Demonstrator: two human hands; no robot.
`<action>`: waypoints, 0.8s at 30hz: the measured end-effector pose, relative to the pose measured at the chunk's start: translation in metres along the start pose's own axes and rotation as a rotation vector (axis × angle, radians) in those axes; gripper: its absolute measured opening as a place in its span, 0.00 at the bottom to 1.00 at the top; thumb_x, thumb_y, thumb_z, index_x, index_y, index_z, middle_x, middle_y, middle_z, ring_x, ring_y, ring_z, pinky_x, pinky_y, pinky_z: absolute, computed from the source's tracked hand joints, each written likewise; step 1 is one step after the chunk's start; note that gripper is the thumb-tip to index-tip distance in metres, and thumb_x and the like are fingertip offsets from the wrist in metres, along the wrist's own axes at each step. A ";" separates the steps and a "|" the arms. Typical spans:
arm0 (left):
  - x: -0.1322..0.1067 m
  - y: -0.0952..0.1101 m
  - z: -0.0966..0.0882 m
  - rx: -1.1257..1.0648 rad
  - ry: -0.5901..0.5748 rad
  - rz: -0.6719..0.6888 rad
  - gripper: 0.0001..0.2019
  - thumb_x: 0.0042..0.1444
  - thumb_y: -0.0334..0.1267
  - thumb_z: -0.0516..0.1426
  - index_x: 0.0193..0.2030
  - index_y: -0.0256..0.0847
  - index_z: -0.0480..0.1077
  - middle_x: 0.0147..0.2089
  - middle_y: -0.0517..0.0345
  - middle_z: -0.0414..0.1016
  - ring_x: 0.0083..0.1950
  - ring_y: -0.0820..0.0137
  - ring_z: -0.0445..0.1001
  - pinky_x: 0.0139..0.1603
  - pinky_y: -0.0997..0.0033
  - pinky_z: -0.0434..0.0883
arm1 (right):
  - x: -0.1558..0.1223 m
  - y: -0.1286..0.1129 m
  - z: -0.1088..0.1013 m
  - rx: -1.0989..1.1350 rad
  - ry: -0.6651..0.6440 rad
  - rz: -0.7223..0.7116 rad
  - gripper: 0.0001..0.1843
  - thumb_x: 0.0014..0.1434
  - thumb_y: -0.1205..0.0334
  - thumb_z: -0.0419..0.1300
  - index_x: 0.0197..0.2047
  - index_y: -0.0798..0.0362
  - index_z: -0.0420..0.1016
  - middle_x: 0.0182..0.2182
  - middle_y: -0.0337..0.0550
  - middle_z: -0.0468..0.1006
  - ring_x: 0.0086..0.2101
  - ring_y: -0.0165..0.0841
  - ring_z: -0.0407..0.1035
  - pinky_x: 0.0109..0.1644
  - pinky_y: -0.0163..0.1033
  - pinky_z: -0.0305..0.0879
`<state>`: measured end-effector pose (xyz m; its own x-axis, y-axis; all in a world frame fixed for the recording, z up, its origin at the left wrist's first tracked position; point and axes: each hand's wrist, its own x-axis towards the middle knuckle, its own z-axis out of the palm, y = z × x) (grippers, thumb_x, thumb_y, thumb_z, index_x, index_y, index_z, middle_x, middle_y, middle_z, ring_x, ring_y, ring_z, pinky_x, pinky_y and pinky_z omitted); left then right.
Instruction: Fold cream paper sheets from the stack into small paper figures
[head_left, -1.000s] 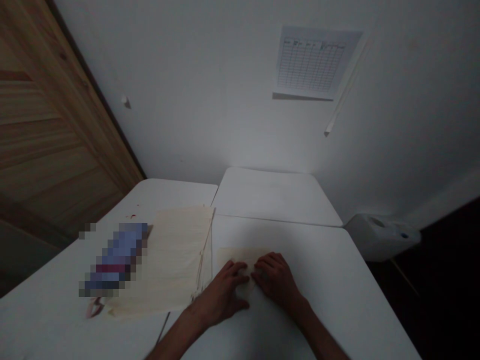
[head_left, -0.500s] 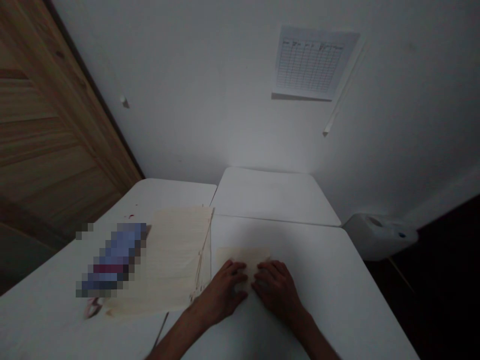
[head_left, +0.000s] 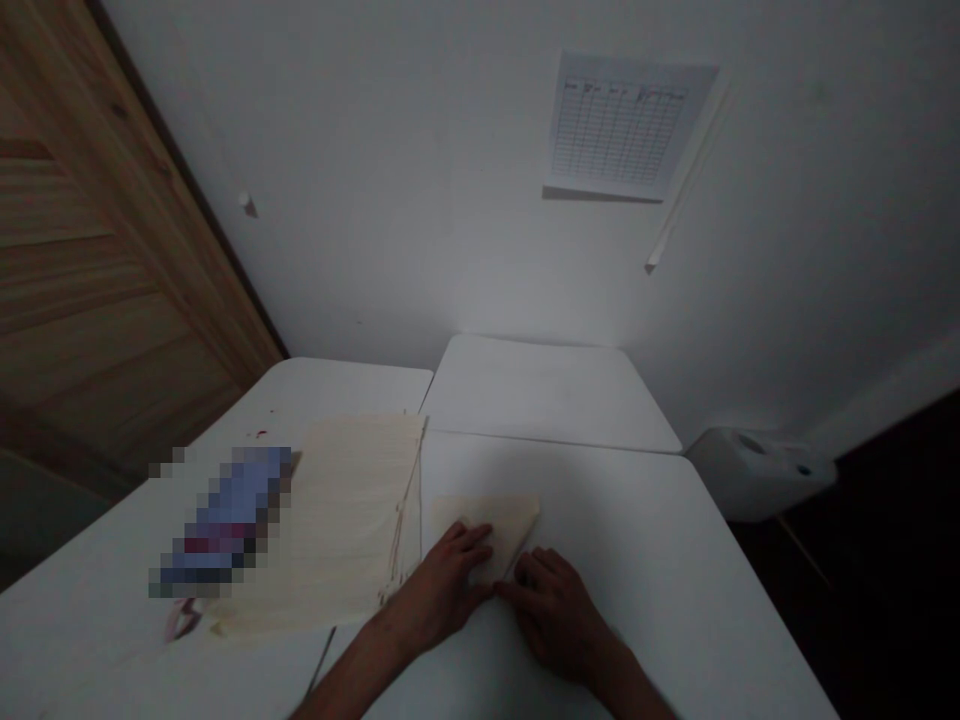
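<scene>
The left hand (head_left: 450, 585) covers part of the small sheet (head_left: 517, 522); whether the right hand (head_left: 556, 615) pinches its edge cannot be told. Pixelation masks the thing (head_left: 232, 505) at left. The wall chart's (head_left: 619, 128) print is too small to read. Both forearms (head_left: 371, 660) are cut off at the near side.

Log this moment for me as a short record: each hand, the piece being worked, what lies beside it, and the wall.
Left hand: the left hand rests its fingers on the small cream piece.
Right hand: the right hand is curled at the piece's slanted right side; grip unclear.
Piece: flat on the white table; partly hidden.
Beside it: larger cream sheets, left of the piece, edges uneven.
Far left: bluish item, pixelated.
Wall: printed grid sheet.
</scene>
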<state>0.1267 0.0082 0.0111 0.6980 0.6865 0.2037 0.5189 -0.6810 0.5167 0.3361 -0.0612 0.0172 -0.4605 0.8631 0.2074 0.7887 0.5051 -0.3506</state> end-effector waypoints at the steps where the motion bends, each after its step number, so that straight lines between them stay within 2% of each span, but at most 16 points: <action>1: 0.001 0.001 -0.001 -0.005 0.000 0.003 0.16 0.54 0.38 0.62 0.50 0.42 0.71 0.61 0.49 0.67 0.61 0.55 0.65 0.61 0.48 0.63 | 0.000 0.000 0.001 -0.009 0.006 0.008 0.20 0.56 0.68 0.56 0.51 0.42 0.72 0.36 0.43 0.70 0.38 0.37 0.62 0.45 0.43 0.58; 7: 0.004 0.006 -0.005 -0.005 -0.041 -0.034 0.15 0.53 0.36 0.62 0.48 0.43 0.72 0.61 0.50 0.67 0.61 0.55 0.64 0.60 0.48 0.64 | -0.001 0.003 0.006 -0.068 0.054 0.067 0.17 0.56 0.65 0.58 0.48 0.40 0.74 0.34 0.42 0.70 0.37 0.38 0.62 0.44 0.43 0.56; 13: 0.002 0.004 -0.003 0.023 -0.057 -0.041 0.20 0.51 0.34 0.63 0.52 0.44 0.71 0.63 0.52 0.66 0.62 0.54 0.63 0.61 0.47 0.62 | 0.001 0.016 0.003 -0.166 0.083 0.161 0.13 0.58 0.65 0.58 0.45 0.43 0.75 0.35 0.44 0.71 0.38 0.40 0.62 0.44 0.45 0.55; 20: 0.003 0.011 -0.010 0.033 -0.060 -0.035 0.17 0.51 0.33 0.63 0.50 0.41 0.71 0.62 0.50 0.66 0.62 0.55 0.63 0.61 0.48 0.63 | 0.005 0.031 0.000 -0.249 0.124 0.222 0.13 0.58 0.65 0.58 0.47 0.45 0.73 0.35 0.45 0.71 0.38 0.40 0.62 0.43 0.44 0.55; 24: 0.002 0.011 -0.010 0.059 -0.074 -0.033 0.19 0.52 0.33 0.62 0.52 0.42 0.70 0.63 0.51 0.65 0.62 0.54 0.63 0.61 0.48 0.65 | 0.009 0.042 -0.002 -0.283 0.167 0.266 0.13 0.59 0.66 0.58 0.46 0.46 0.74 0.34 0.46 0.71 0.37 0.40 0.63 0.42 0.43 0.55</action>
<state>0.1293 0.0046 0.0252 0.7136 0.6895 0.1242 0.5687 -0.6736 0.4720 0.3661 -0.0325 0.0061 -0.1716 0.9395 0.2964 0.9628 0.2237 -0.1518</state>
